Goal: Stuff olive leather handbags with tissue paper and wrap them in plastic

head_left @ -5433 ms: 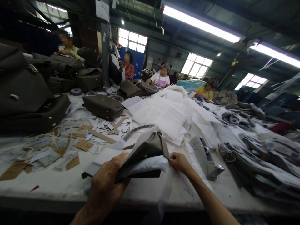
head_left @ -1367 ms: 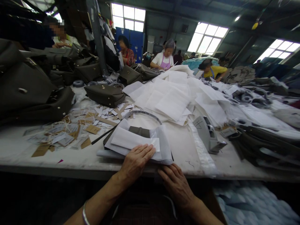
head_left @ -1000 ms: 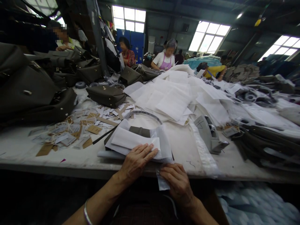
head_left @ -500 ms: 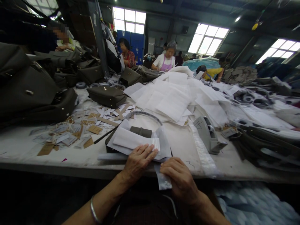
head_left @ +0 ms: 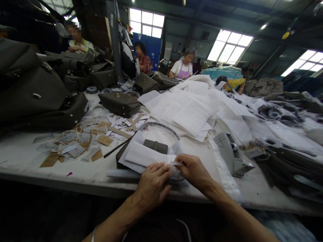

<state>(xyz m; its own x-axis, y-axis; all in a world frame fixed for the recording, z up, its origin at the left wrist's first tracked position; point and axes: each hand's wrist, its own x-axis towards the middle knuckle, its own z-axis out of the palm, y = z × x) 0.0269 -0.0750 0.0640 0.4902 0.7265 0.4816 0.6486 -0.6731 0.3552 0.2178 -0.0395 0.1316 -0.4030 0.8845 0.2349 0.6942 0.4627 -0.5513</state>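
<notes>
A dark olive handbag [head_left: 155, 147] lies on the table in front of me, partly covered by a white foam sheet [head_left: 142, 154]. Its arched handle [head_left: 161, 125] is wrapped in clear film and stands up behind. My left hand [head_left: 153, 181] rests on the near edge of the sheet, fingers stretched out and flat. At the sheet's right end my right hand [head_left: 188, 166] is closed in a pinch on a white flap of it. A shiny strip [head_left: 171, 158], which looks like clear tape, shows between the two hands.
Brown and white tags [head_left: 75, 143] lie at left beside olive bags [head_left: 119, 103]. A heap of white foam sheets [head_left: 186, 104] rises behind. A grey tape dispenser [head_left: 230, 156] stands at right, near more dark bags [head_left: 290, 171]. Several people work across the table.
My right hand has come up from below the table edge onto the top of the sheet, bringing the flap over. My left hand has slid slightly towards me. The view has shifted a little.
</notes>
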